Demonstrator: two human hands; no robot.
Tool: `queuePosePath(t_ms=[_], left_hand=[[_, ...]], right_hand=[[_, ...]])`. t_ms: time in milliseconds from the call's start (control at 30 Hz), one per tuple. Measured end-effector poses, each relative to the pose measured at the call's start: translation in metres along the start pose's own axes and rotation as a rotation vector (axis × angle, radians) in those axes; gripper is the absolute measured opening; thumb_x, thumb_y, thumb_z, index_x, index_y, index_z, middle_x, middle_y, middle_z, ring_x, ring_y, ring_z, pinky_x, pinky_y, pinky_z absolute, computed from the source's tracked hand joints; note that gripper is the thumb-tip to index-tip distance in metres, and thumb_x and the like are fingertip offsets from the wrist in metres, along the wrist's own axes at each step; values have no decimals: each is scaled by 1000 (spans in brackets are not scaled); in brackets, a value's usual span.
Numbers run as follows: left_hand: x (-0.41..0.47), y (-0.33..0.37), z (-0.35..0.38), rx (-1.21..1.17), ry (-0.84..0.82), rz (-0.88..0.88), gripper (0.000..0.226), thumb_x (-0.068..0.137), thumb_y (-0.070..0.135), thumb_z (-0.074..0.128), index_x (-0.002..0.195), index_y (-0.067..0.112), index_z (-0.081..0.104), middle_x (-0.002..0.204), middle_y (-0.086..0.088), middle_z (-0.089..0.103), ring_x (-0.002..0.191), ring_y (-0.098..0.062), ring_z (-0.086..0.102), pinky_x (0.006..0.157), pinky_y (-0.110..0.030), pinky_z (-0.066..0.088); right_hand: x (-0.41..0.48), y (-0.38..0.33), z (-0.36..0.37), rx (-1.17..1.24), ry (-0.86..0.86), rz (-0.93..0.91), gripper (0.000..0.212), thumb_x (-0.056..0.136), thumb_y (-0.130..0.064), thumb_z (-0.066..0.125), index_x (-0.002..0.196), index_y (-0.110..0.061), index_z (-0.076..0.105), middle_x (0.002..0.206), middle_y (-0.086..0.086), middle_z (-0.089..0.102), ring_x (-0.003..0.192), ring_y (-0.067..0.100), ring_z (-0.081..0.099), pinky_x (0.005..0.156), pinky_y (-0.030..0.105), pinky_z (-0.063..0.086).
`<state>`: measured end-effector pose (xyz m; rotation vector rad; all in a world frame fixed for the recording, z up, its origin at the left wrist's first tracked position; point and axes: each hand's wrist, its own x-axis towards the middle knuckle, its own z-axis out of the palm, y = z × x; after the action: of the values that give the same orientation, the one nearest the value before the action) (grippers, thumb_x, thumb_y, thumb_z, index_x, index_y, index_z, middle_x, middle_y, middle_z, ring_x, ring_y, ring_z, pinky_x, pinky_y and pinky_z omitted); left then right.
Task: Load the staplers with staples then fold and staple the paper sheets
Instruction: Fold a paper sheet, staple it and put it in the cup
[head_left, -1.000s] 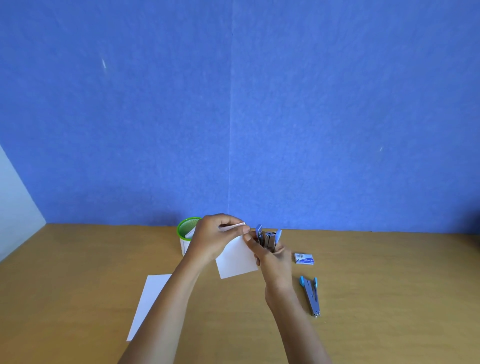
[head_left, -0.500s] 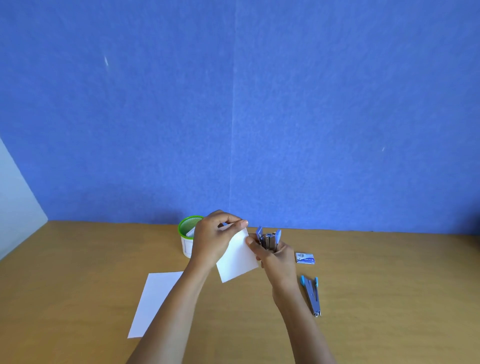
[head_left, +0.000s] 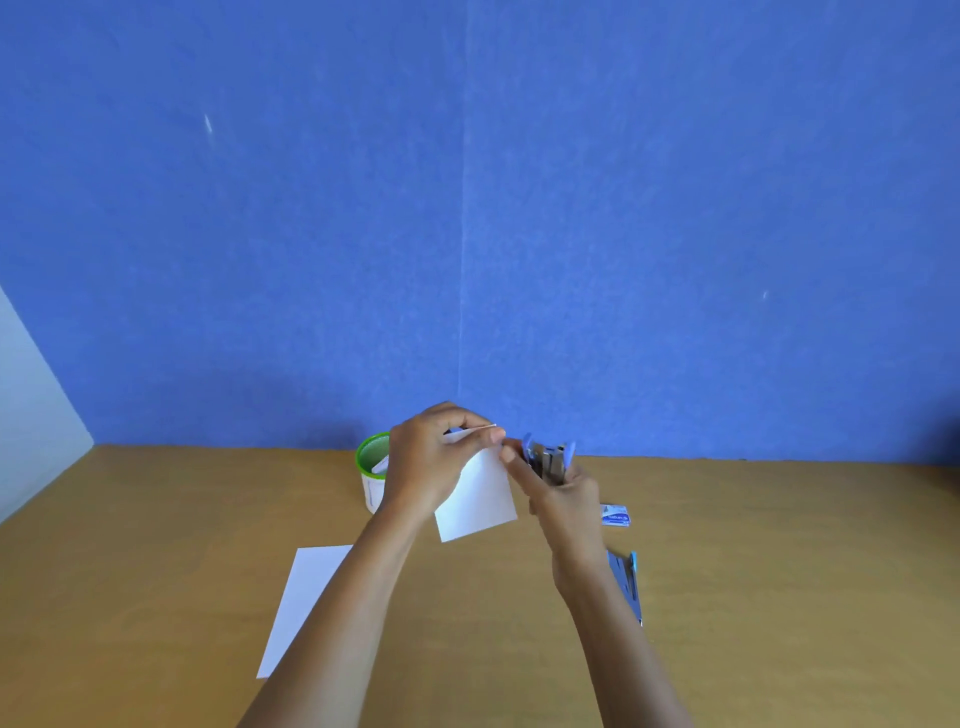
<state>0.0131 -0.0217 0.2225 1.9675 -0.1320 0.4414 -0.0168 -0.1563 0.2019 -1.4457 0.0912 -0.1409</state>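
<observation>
Your left hand (head_left: 431, 467) pinches the paper (head_left: 480, 501), right hand (head_left: 566, 506) clasps the stapler (head_left: 551, 460); loosen either and the fold may shift.

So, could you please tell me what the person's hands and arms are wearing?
Nothing shows: the left hand and right hand are ungloved, with no ring, watch or bracelet visible. The forearms are uncovered down to the view's bottom edge, no sleeve in sight.

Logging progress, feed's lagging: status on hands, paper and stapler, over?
Left hand pinching folded paper by top edge. Right hand gripping stapler, upright beside paper's top corner. Nothing in between; second stapler lies aside.
</observation>
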Motion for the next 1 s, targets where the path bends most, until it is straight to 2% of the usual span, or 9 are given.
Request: queuePosePath(t_ms=[67,200,333,500,600,700,800,900,1000], left_hand=[[-1,2,3,-8,-8,1,8,75,28,74,69,25,72,77,11,68,81,-1,60,78,-28,45],[-1,8,-3,57,-44,-4,7,73,33,76,69,28,73,77,13,68,82,1,59,73,-24,41],[-3,8,-6,50,-110,-46,6,70,33,79,69,30,74,77,10,71,78,-1,63,74,-26,47],[-10,7,-2,-156,38,-122,28,73,23,78,99,27,68,83,15,65,68,8,57,61,-6,41],[-16,1,-1,-289,12,-270,37,74,17,77,107,22,61,90,5,70,67,0,62,58,-12,48],[-24,-6,1,-388,-82,-361,22,78,10,73,99,8,65,82,-5,71,70,-13,65,61,-18,55],[-29,-11,5,-495,-58,-363,9,82,7,68,90,2,68,71,1,71,70,-15,66,64,-20,57],[-29,-14,10,-533,49,-349,12,86,8,64,94,0,67,66,8,69,64,-5,62,62,-15,52],[-28,-13,11,-500,118,-302,14,88,10,62,97,1,68,66,7,63,66,-8,53,65,-20,47]], right_hand=[[1,-2,4,-17,5,-14,31,76,-28,77,58,-15,55,50,-12,32,50,7,29,49,18,23],[3,6,1,-50,11,-27,32,74,-28,78,64,-9,55,53,-7,25,51,11,23,47,19,20],[3,5,-4,-134,-49,-63,32,76,-20,77,55,-14,54,43,-14,36,45,4,33,46,12,27],[2,4,-4,30,69,27,11,77,-19,75,73,-11,69,54,-3,55,44,5,44,47,18,32],[3,5,-2,273,171,140,7,79,-18,74,80,-15,67,57,-6,62,53,8,51,49,21,31],[3,5,1,465,208,202,5,82,-17,70,85,-18,66,66,-12,66,64,5,61,58,20,39],[-2,5,5,560,202,231,6,84,-16,68,82,-19,63,70,-11,69,64,1,66,60,19,40],[-6,8,8,523,201,268,10,82,-17,70,77,-21,63,65,-11,67,66,5,64,59,21,38],[-8,12,8,386,188,271,7,81,-22,71,76,-20,67,59,-11,59,59,8,54,57,23,38]])
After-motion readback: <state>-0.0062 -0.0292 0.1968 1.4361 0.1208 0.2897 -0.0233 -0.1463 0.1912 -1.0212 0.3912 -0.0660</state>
